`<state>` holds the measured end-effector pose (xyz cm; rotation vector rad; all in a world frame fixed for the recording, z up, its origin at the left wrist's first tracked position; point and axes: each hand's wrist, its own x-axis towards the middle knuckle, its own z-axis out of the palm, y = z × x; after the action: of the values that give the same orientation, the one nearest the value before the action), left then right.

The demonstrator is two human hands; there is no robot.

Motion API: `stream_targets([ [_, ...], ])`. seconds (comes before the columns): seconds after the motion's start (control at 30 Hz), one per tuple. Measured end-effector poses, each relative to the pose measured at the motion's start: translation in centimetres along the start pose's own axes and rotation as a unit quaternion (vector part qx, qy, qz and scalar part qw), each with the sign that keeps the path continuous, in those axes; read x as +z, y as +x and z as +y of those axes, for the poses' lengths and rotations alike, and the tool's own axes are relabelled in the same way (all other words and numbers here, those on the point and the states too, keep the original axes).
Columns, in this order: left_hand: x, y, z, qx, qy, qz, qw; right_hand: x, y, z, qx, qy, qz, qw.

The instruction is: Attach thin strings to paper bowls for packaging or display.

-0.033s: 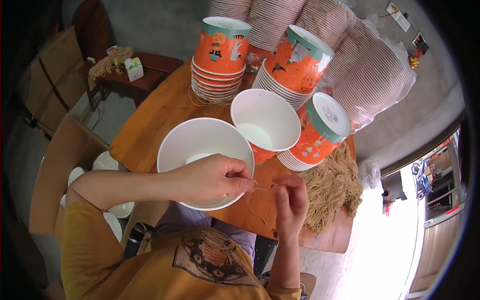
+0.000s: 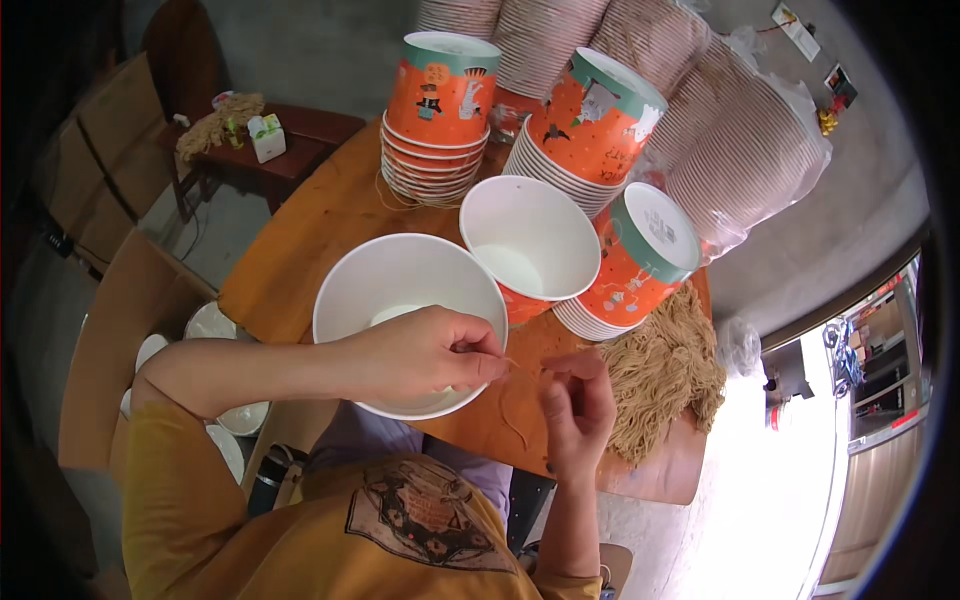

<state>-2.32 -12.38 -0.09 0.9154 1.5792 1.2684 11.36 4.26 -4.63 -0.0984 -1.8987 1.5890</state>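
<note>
My left hand [image 2: 430,350] is closed in a pinch on a thin tan cord [image 2: 516,425], above the right side of a large white-lined paper bucket [image 2: 345,290]. The bucket stands mouth up, partly covered by my forearm. To the right, my right hand [image 2: 580,405] has its fingers bent, with the cord running to its fingertips; slight blur softens the exact contact. A loose tail of cord hangs between the hands. Behind stands a second upright bucket [image 2: 520,240], white inside and orange outside.
Upside-down stacks of orange and green buckets [image 2: 440,95] stand on the wooden table [image 2: 300,230]. A tan bundle of cords [image 2: 665,375] lies on the right. Plastic-wrapped stacks [image 2: 740,150] rise behind. A cardboard box [image 2: 110,350] holding white buckets is at left.
My right hand has shifted slightly, its thumb now lower and farther from the index fingertip. The cord's tail has swung a little. My left hand is nearly still.
</note>
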Motion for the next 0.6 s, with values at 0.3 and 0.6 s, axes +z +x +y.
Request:
stream_targets([
  [0.3,-0.4,0.0,0.2,-0.022,0.024,-0.006,0.999,2.0,-0.5,-2.1,-0.105,-0.286,-0.047,0.951],
  [0.6,-0.8,0.2,-0.5,-0.065,-0.159,-0.019,0.985,2.8,-1.4,-1.5,-0.007,-0.133,-0.067,0.989],
])
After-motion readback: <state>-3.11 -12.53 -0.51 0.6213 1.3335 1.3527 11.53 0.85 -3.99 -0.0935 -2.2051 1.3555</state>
